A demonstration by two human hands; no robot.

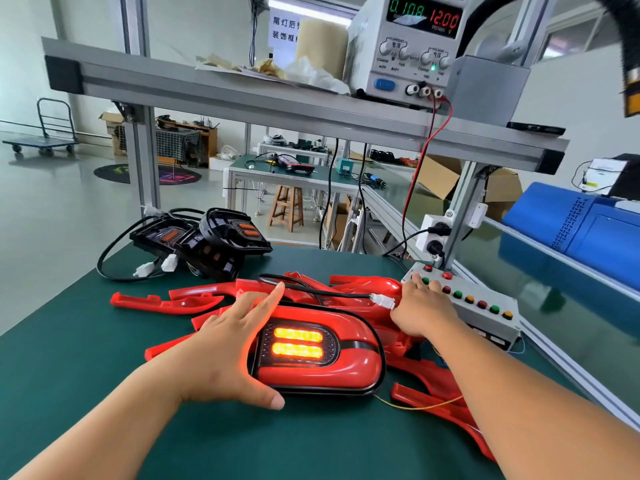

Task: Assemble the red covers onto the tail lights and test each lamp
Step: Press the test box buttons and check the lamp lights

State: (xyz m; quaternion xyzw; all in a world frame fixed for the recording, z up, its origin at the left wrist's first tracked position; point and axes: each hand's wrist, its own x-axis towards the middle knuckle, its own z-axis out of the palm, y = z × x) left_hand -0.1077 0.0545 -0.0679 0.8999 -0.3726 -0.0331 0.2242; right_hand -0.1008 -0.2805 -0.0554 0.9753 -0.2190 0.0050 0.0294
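Observation:
A tail light with its red cover [322, 372] on lies on the green mat, two amber bars lit and the red rim glowing. My left hand [228, 344] rests against its left side, fingers spread, thumb under the near edge. Its black cable ends in a white connector [384, 301] plugged near my right hand [424, 306]. That hand lies on the grey button box [498, 317], fingers on buttons at its far-left end. Several loose red covers [166, 303] lie behind and to the right. Bare black tail lights [204, 242] with cables are piled at the mat's far left.
A power supply [405, 46] on the aluminium shelf reads 0.108 and 12.00, with red and black leads running down to the box. A socket strip [434, 233] hangs on the right post. A blue machine [575, 233] stands on the right.

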